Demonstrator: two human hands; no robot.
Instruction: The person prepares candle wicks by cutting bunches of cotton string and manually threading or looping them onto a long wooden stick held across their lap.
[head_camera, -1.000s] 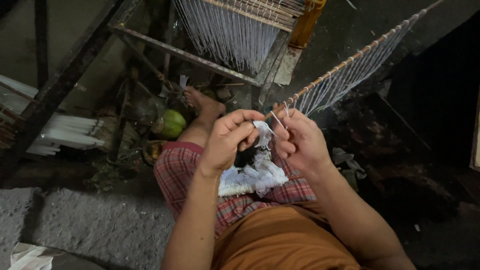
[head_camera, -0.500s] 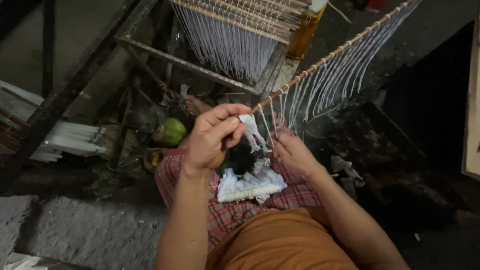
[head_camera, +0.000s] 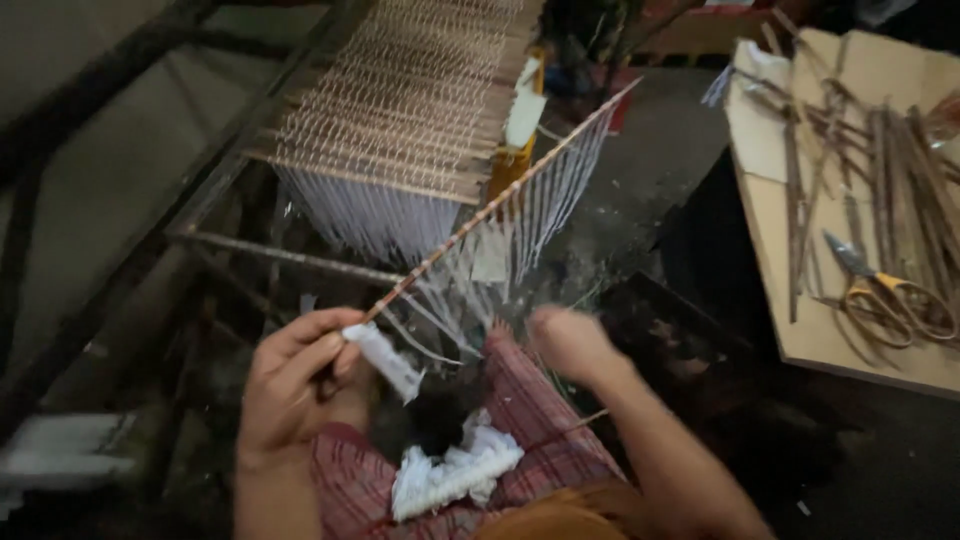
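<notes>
My left hand (head_camera: 295, 385) grips the near end of a thin wooden rod (head_camera: 500, 205) that slants up to the right, with several white threads (head_camera: 545, 215) hanging from it. A small white wad of thread (head_camera: 385, 360) sticks out of the same hand. My right hand (head_camera: 570, 342) is blurred, just right of the hanging threads, fingers curled; whether it pinches a thread I cannot tell. A bundle of white thread (head_camera: 455, 472) lies on my checked-cloth lap (head_camera: 540, 410).
A loom frame with rows of white warp threads (head_camera: 400, 120) stands ahead. At right, a wooden board (head_camera: 800, 250) carries several sticks and a pair of yellow-handled scissors (head_camera: 885, 290). Dark metal bars (head_camera: 130, 260) run along the left.
The view has tilted up and right, bringing the board with scissors into sight. My hands have separated; the right hand has moved off the left and is blurred in motion.
</notes>
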